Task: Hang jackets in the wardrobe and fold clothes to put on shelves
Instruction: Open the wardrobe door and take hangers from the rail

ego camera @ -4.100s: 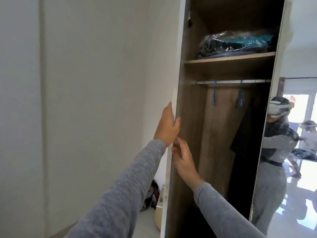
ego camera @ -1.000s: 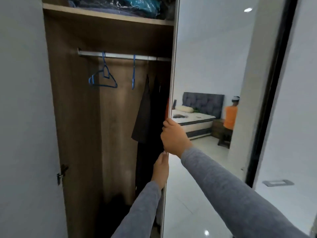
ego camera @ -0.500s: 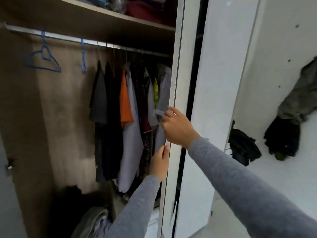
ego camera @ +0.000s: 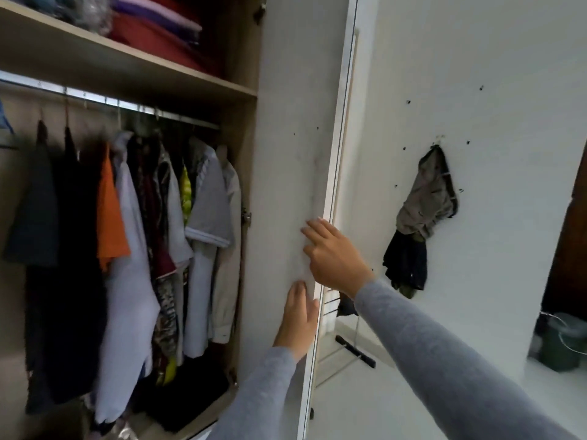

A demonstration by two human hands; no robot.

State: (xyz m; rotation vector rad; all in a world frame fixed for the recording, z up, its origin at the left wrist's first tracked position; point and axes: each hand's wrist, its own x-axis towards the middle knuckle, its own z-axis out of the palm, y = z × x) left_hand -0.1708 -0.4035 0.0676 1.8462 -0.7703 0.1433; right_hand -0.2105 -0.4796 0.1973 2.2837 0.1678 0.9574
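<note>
Nearest, at six o'clock, the left hand (ego camera: 298, 319) lies flat with fingers loosely spread against the inner face of the wardrobe door (ego camera: 286, 173), holding nothing. Just above it, toward one o'clock, the right hand (ego camera: 333, 255) is also wide and empty, fingertips on the door near its free edge. The step in hand looks like pushing the door fully open; it goes best with both palms low and near the free edge, pressing evenly so the hinge (ego camera: 246, 215) is not strained, and stopping before the door meets the wall (ego camera: 508, 90). Beyond, at nine o'clock, shirts (ego camera: 209, 217) and dark clothes crowd the rail (ego camera: 127, 104), with folded clothes (ego camera: 152, 23) on the shelf (ego camera: 127, 68) at eleven o'clock. No jacket waiting to be hung shows near the hands. Farther, at three o'clock, a garment (ego camera: 425, 198) hangs from a wall hook
</note>
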